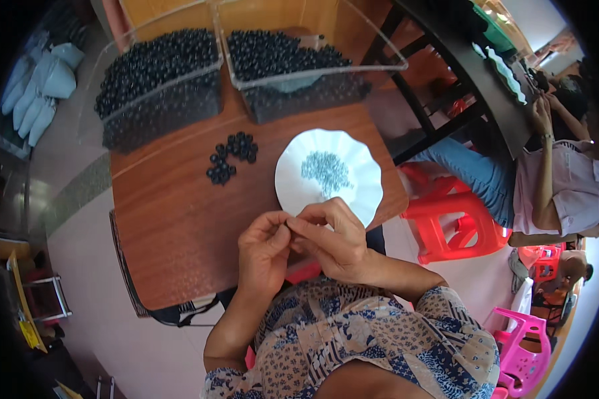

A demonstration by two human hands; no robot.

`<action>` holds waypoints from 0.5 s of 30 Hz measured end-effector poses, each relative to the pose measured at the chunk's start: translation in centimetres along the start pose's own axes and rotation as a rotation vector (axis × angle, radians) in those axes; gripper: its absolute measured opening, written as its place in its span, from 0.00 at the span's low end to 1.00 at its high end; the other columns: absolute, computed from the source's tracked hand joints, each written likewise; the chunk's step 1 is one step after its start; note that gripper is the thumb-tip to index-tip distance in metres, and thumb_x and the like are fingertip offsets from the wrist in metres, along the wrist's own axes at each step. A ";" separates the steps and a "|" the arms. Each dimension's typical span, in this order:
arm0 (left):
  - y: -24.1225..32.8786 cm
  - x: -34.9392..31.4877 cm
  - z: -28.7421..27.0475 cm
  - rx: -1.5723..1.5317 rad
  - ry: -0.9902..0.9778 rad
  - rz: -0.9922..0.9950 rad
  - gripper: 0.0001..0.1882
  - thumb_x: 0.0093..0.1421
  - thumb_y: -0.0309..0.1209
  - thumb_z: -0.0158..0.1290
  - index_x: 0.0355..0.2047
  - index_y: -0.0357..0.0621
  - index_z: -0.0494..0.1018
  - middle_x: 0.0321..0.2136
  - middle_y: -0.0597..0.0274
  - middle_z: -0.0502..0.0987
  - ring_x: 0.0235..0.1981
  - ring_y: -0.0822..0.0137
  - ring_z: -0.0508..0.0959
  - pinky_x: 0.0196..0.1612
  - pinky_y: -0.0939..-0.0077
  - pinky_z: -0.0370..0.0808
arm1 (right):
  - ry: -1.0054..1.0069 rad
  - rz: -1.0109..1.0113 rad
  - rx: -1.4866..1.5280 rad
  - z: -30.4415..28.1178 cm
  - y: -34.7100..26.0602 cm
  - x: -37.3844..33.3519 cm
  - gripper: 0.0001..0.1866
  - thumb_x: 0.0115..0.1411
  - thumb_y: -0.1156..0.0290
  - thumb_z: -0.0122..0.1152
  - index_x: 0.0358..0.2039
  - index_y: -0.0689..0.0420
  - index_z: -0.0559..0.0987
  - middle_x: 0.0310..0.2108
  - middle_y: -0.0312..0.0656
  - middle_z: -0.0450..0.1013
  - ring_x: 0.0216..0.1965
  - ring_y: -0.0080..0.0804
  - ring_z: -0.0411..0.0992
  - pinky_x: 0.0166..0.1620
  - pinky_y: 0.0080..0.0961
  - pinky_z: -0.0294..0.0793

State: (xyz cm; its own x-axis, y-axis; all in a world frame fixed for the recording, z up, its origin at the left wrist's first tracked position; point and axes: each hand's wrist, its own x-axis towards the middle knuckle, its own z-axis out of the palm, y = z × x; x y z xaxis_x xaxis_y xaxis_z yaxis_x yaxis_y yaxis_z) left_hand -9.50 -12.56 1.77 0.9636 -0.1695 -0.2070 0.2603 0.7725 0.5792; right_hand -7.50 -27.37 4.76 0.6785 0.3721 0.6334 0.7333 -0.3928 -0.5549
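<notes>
My left hand (265, 249) and my right hand (336, 239) meet over the near edge of a brown wooden table (173, 226). Both are closed, thumbs and fingertips pinched together almost touching. Whatever lies between the fingertips is too small or hidden to make out. Just beyond my right hand is a white scalloped plate (291, 179), bearing a heap of tiny silvery-grey pieces (326, 171). Left of the plate, a loose cluster of small round black pieces (221, 173) lies on the wood.
Two clear plastic bins, left (173, 86) and right (313, 80), hold many black pieces at the table's far side. At right are a red stool (456, 219), a seated person (552, 179) at a dark table (476, 73), and a pink chair (526, 339). White sacks (43, 86) stand far left.
</notes>
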 end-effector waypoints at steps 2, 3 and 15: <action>0.3 0.7 -0.7 -0.039 -0.064 -0.009 0.11 0.60 0.27 0.52 0.40 0.33 0.70 0.33 0.57 0.75 0.31 0.69 0.74 0.36 0.76 0.72 | 0.003 -0.033 -0.003 -0.3 0.4 0.6 0.25 0.39 0.83 0.65 0.43 0.65 0.78 0.33 0.44 0.71 0.30 0.34 0.68 0.29 0.24 0.68; 0.5 1.1 -0.8 -0.063 -0.094 -0.014 0.11 0.60 0.27 0.52 0.40 0.33 0.70 0.32 0.56 0.75 0.30 0.68 0.75 0.36 0.75 0.72 | -0.028 -0.030 0.010 -0.3 0.5 0.8 0.25 0.39 0.83 0.65 0.43 0.65 0.77 0.33 0.44 0.71 0.29 0.33 0.68 0.29 0.24 0.68; 3.4 6.1 -2.8 0.088 -0.308 -0.169 0.13 0.55 0.31 0.58 0.36 0.35 0.72 0.25 0.56 0.74 0.26 0.65 0.72 0.32 0.71 0.67 | 0.117 -0.009 -0.091 -6.9 7.1 13.7 0.08 0.49 0.82 0.58 0.33 0.66 0.77 0.27 0.42 0.75 0.27 0.27 0.72 0.31 0.23 0.70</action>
State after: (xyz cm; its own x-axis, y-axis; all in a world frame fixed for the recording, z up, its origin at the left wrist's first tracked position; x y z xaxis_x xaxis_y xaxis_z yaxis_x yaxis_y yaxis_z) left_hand -2.93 -9.22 0.26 0.8762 -0.4773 -0.0665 0.4093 0.6643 0.6255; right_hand 6.70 -30.90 13.18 0.6588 0.2774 0.6993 0.7287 -0.4667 -0.5013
